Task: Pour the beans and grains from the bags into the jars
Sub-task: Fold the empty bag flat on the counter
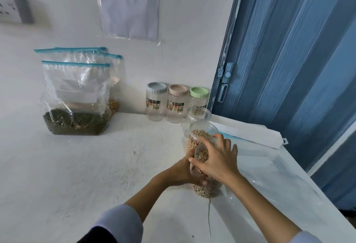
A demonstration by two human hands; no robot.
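- The bag of soybeans (204, 188) is lying at the near right of the white table (77, 175), its neck bunched and lifted toward the open jar (200, 136) just behind it; holding it this way is probably funnelling the pale beans into a narrow stream.
- The right hand (217, 160) is curling over the bunched neck from above, fingers wrapped round the plastic, seemingly steering the opening at the jar's mouth.
- The left hand (185, 169) is gripping the same neck from the left and below, fingers largely hidden behind the bag, likely supporting the weight while the beans are running.
- The open jar is already showing beans close to its rim, so this pour is looking nearly done, with a heap still sitting in the bag's bottom.
- A second lidless jar (199, 113) is standing empty just behind the filling one, apparently waiting its turn.
- Three closed jars are lining the wall: blue lid (157, 88), pink lid (178, 90) and green lid (199, 92), all touching or nearly so, kept out of the way.
- A zip bag of dark green grains (75, 98) is standing upright at the far left, well apart from the hands, with two more bags (113, 81) behind it, one holding something yellowish.
- A flat white packet (248, 135) is lying on the table's right edge, and clear plastic sheeting (269, 175) is spreading beside the hands.
- A paper notice (131, 5) is hanging on the white wall, a socket (13, 8) is sitting at the far left, and a blue folding door (289, 50) is closing off the right.
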